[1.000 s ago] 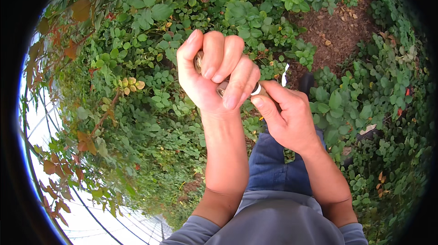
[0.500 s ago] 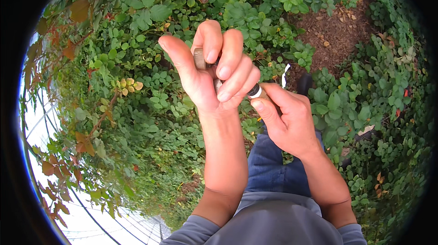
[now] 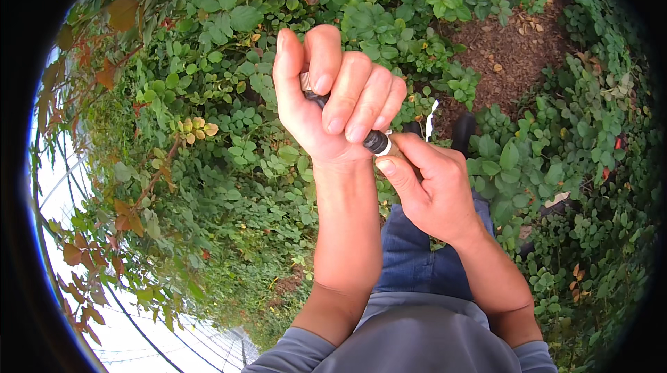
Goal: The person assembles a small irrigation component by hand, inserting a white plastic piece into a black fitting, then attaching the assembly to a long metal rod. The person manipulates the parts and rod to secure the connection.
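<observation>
My left hand [image 3: 340,95] is raised palm up, its fingers curled round a black rod-like tool [image 3: 377,142] that slants down to the right. A ribbed, bronze-coloured knob [image 3: 306,81] shows between the thumb and index finger at its upper end. The tool's middle is hidden under the fingers, and I cannot tell its exact kind. Below the little finger, a black section with a white ring comes out. My right hand [image 3: 438,182] pinches the tool's lower end just past that ring, between thumb and index finger.
Dense green leafy plants [image 3: 257,178] surround me. Reddish-leaved branches [image 3: 125,220] stand at the left. Bare brown soil [image 3: 514,53] lies at the upper right. A thin white strip [image 3: 431,119] shows above my right hand, near a dark boot [image 3: 463,131].
My left fingers have closed further over the tool, covering more of the knob, and the thumb has swung in upright. More of the black section shows below. My right hand keeps its pinch.
</observation>
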The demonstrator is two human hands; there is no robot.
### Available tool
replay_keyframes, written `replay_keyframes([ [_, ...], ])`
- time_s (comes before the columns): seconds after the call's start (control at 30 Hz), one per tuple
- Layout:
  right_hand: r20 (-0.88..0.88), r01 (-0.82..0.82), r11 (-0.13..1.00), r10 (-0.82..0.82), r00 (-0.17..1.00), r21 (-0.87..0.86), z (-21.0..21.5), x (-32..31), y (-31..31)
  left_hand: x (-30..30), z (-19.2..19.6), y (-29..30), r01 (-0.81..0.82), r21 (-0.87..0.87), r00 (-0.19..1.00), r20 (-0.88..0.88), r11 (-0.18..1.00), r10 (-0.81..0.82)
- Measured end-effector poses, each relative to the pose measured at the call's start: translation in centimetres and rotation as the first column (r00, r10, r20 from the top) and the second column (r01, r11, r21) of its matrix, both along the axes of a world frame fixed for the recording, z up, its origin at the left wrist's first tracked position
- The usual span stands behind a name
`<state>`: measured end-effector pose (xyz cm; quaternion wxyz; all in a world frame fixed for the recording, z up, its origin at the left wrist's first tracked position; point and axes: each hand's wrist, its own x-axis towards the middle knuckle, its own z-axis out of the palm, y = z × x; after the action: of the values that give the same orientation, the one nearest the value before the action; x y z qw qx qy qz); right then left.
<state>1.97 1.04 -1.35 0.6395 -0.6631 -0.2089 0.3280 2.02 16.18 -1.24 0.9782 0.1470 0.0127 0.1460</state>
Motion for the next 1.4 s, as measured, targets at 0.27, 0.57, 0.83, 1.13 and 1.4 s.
replay_keyframes([
  [0.27,0.054,0.036,0.997,-0.033,0.998,-0.072,-0.3,0.4,0.1,0.7,3.8,-1.0,-0.046,0.580,0.634,-0.612,0.813,0.473],
  [0.57,0.034,0.033,0.999,-0.032,0.999,-0.041,-0.5,0.4,0.3,-0.5,1.8,0.9,0.094,0.373,0.939,-0.342,0.923,0.043],
  [0.83,0.107,0.062,0.996,-0.055,0.993,-0.064,-0.7,0.1,0.5,-1.1,2.5,-0.2,-0.045,0.277,0.902,-0.402,0.960,0.158],
  [1.13,0.104,0.129,0.990,-0.123,0.987,-0.048,-0.9,0.9,0.8,0.5,4.4,-1.3,-0.097,0.455,0.617,-0.670,0.885,0.412],
  [1.4,0.100,0.039,0.997,-0.032,0.994,-0.068,-0.8,0.3,0.6,-0.9,2.2,-0.9,-0.216,0.352,0.745,-0.543,0.911,0.387],
])
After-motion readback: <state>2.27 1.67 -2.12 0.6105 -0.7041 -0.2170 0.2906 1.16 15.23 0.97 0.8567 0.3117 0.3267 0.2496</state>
